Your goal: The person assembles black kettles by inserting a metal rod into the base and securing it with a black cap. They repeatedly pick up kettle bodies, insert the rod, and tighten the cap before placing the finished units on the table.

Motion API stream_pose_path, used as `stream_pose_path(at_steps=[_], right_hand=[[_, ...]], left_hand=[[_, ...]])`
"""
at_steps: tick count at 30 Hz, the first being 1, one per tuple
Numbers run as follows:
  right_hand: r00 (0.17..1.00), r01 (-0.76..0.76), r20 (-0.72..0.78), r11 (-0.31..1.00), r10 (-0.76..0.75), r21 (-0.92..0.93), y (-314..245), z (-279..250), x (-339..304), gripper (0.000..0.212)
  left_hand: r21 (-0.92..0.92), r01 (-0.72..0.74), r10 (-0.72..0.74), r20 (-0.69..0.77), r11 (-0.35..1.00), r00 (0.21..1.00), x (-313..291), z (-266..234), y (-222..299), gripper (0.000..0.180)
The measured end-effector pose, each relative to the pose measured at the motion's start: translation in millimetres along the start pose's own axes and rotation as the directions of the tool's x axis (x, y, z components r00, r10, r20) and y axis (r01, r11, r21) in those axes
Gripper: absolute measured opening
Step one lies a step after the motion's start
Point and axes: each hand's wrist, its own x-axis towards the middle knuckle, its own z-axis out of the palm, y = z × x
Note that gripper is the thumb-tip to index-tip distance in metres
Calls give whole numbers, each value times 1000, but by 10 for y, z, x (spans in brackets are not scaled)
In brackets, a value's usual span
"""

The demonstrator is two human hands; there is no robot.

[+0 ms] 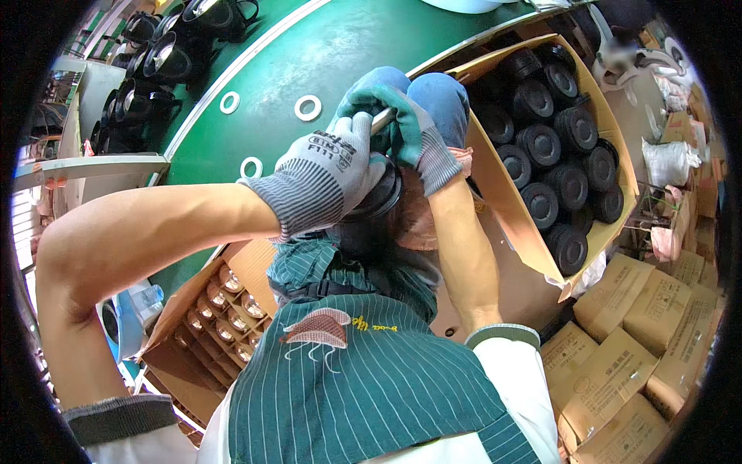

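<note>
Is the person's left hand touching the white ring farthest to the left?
Apart. The head view shows bare green tabletop between the left hand and that white ring.

- Metal piece [382,121], upper centre: mostly hidden inside the right hand [403,116]; its kind cannot be told.
- Black round part [380,195], centre: partly covered by the left hand [328,164].
- Pale basin [464,4]: cut off by the top edge.
- Fan [617,56], upper right: hub blurred.
</note>
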Motion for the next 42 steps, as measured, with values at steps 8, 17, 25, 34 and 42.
stream_pose_path(at_steps=[8,17,25,34,42], right_hand=[[993,29,-109,992,-43,-125,199,296,328,39],[948,-28,-317,984,-29,-175,208,266,-14,38],[828,223,-432,917,-358,-331,255,296,-424,39],[681,299,-323,652,-657,-697,271,853,-1075,27],[894,217,84,261,-440,-941,276,515,-1350,111]], left_hand=[[-239,434,-404,165,869,900,-138,-55,48,52],[-349,100,-70,98,932,993,-281,15,-165,71],[-309,-266,277,-9,913,961,-281,16,-333,81],[-148,-778,787,6,610,617,75,103,-1112,96],[-504,-372,64,-526,779,848,38,350,-1335,74]])
